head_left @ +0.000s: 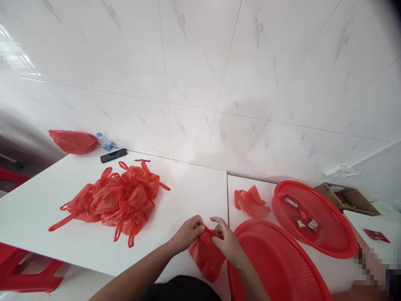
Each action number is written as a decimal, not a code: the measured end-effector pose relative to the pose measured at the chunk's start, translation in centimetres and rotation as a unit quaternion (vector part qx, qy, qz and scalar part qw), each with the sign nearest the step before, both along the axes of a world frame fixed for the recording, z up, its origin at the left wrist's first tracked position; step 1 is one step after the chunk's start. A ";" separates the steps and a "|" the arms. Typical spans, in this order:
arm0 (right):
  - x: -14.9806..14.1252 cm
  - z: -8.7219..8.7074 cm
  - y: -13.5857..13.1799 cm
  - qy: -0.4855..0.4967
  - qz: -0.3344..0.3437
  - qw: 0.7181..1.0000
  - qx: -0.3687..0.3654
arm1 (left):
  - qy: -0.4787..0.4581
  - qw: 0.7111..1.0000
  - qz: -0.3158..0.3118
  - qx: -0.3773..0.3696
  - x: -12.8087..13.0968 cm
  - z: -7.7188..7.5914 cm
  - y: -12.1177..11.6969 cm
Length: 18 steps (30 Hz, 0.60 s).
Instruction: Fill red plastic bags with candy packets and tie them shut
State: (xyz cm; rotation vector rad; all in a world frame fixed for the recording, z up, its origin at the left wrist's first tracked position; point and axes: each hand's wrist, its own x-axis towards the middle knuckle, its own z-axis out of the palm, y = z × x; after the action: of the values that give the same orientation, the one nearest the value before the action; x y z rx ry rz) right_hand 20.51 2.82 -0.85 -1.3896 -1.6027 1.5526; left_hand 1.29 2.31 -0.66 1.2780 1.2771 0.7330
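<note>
Head view: I have both hands on the red bag (208, 257), at the counter's (178, 184) right edge, close to the front right corner. Left hand (189, 235) pinches the left of its mouth, thumb against fingers; right hand (228, 242) pinches the right of it, index finger lifted off. Bag lies between the hands and toward my body from them, long axis running from mouth down to the front edge, slightly rightward. Both hands about equally near. Left hand is the nearer to the bagged pile (119, 196), left of it on the counter; right hand is just beside the near basket (263, 255). Far basket (332, 221) bears small packets (313, 225).
</note>
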 end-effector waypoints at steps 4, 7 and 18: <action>-0.9 -0.7 0.4 -0.182 -0.041 0.982 0.031 | 0.016 1.000 -0.009 -0.006 0.1 -0.2 -0.3; -1.4 -0.8 0.2 -0.167 -0.051 0.984 0.025 | 0.029 0.999 -0.015 -0.011 0.0 -0.6 -0.5; 0.4 -2.1 1.0 -0.018 -0.176 0.984 -0.002 | 0.195 0.968 -0.138 0.080 -2.7 -1.4 -1.7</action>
State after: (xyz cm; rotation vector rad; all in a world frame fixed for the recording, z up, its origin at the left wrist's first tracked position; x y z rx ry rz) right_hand 20.94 3.85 -2.97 -1.6101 -1.2867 1.3261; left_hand -1.37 0.59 -2.05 1.7550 1.3284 0.4013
